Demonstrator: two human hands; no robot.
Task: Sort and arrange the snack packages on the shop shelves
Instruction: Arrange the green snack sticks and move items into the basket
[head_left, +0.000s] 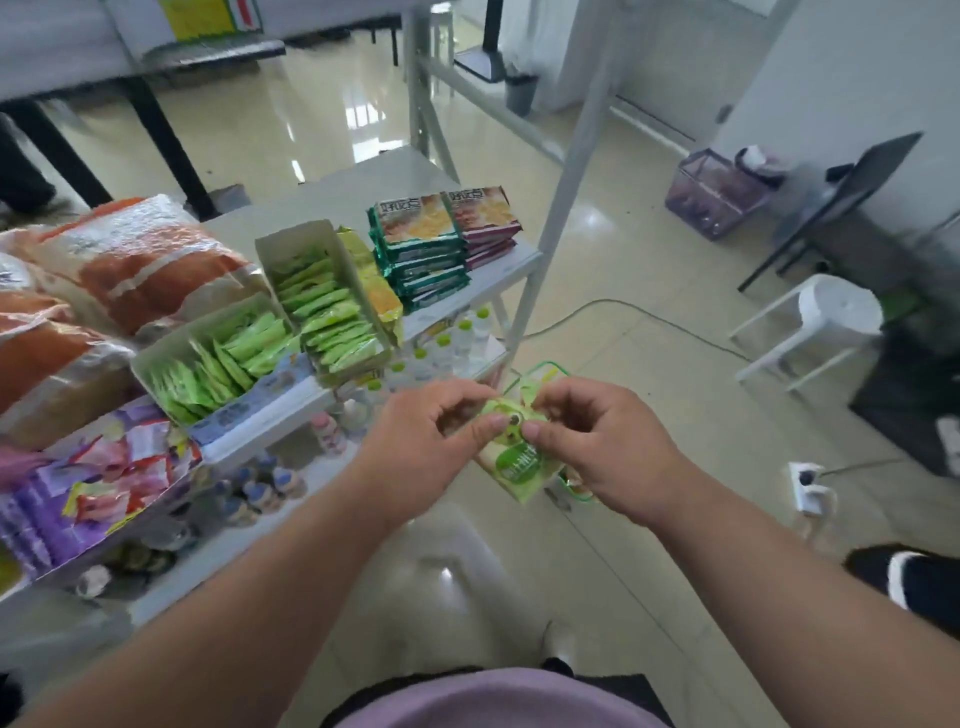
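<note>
Both hands hold a small light-green snack packet (511, 462) in front of the shelf, over the floor. My left hand (431, 441) pinches its upper left part and my right hand (597, 441) pinches its upper right part. On the white shelf (291, 410) stand two open cardboard boxes of green sachets, the nearer box (218, 364) and the farther box (327, 301). Right of them lie a stack of green-edged biscuit packs (421, 244) and a stack of purple-edged packs (485, 218).
Big orange bags (130, 270) and a purple bag of sweets (93, 483) fill the shelf's left. Bottles (457, 332) stand on the lower shelf. A green wire basket (545, 374) sits behind my hands. A white stool (821, 322), a power strip (805, 483) and a purple basket (717, 192) are on the floor at right.
</note>
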